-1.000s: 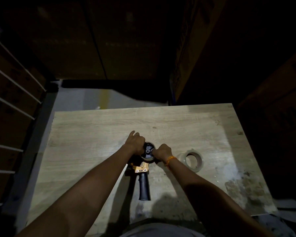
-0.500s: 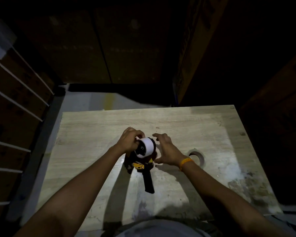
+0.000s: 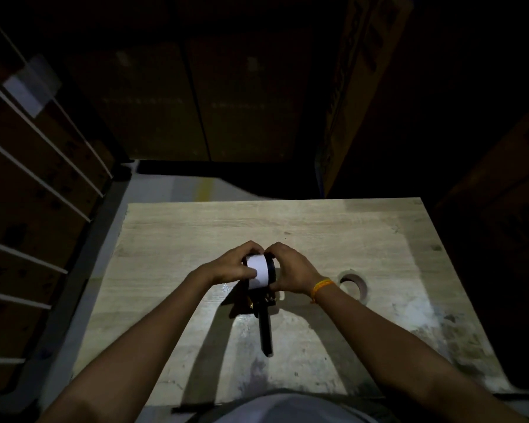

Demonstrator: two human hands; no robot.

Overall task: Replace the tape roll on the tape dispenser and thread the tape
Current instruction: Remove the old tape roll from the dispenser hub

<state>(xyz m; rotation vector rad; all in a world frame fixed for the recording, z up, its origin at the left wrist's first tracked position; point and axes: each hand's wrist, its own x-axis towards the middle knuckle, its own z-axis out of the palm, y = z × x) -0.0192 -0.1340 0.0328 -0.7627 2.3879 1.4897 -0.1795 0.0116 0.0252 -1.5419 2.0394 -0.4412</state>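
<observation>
A white tape roll (image 3: 257, 271) sits on the black and yellow tape dispenser (image 3: 264, 325), which stands on edge in the middle of the wooden table (image 3: 171, 239), its black handle pointing toward me. My left hand (image 3: 237, 264) grips the roll from the left, fingers curled over its top and thumb on its white face. My right hand (image 3: 290, 270), with an orange wristband, clasps the dispenser's black wheel side from the right. The fingertips of both hands meet above the roll. An empty brown tape core (image 3: 353, 283) lies flat to the right.
The table's front right part is stained. Dark cardboard boxes stand behind the table and at the right. A rack with white bars (image 3: 43, 184) runs along the left. Pale floor (image 3: 177, 187) shows beyond the far edge.
The dispenser has been tipped from lying flat onto its edge. My right hand, open half a second ago, has closed on the dispenser. My left hand has shifted over the roll's top.
</observation>
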